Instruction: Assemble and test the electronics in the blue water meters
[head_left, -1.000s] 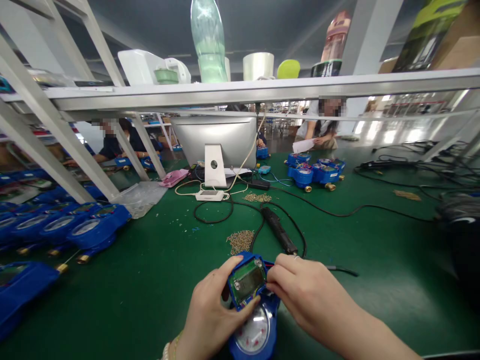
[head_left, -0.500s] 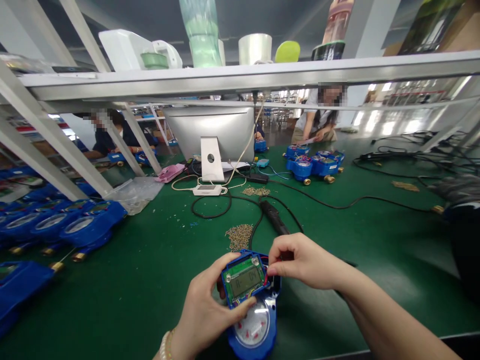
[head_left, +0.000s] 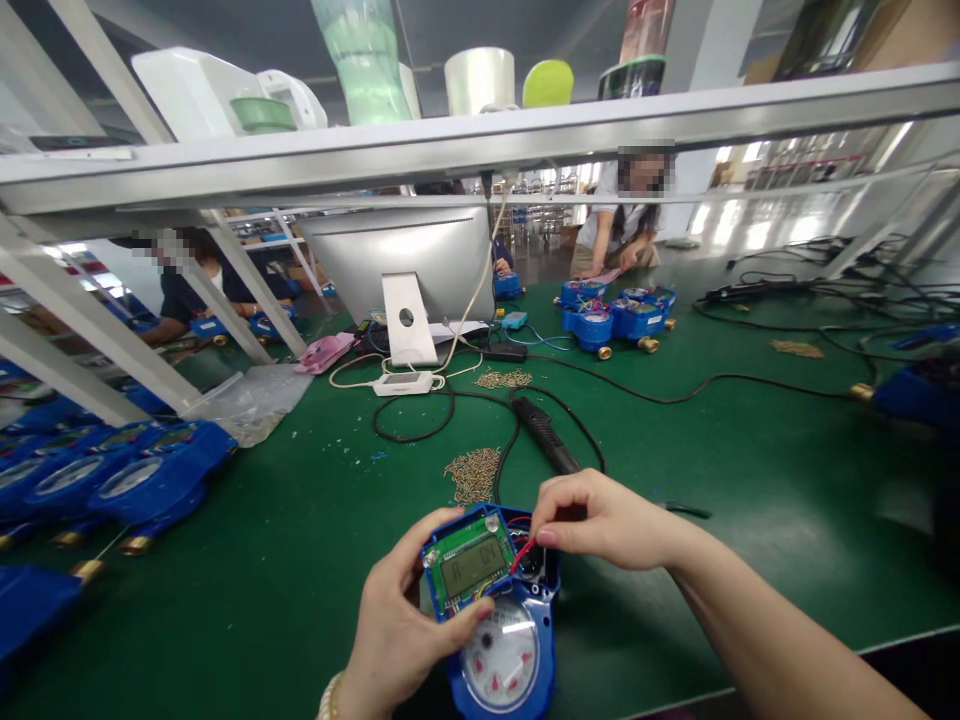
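Near the front edge of the bench is a blue water meter (head_left: pixel 546 640) with a round dial (head_left: pixel 501 655) and an open upper housing. My left hand (head_left: pixel 405 610) grips a blue-framed circuit board with an LCD display (head_left: pixel 474 568) at the meter's top, its thumb along the lower edge. The board sits tilted. My right hand (head_left: pixel 589 520) pinches a red wire (head_left: pixel 523 554) just right of the board, over the housing's open cavity. A black electric screwdriver (head_left: pixel 547 438) lies beyond my right hand. Left of it is a pile of small screws (head_left: pixel 474 475).
Several blue meters (head_left: pixel 142 475) line the left side, and more (head_left: pixel 619 315) stand at the back right. A monitor (head_left: pixel 405 260) stands at the back, under a shelf (head_left: pixel 450 145). Black cables (head_left: pixel 675 400) cross the bench. Two people (head_left: pixel 615 230) work beyond.
My right hand has drawn slightly up from the board, and more of the red wire shows. The board has shifted a little left, uncovering more of the cavity. The camera view has turned slightly.
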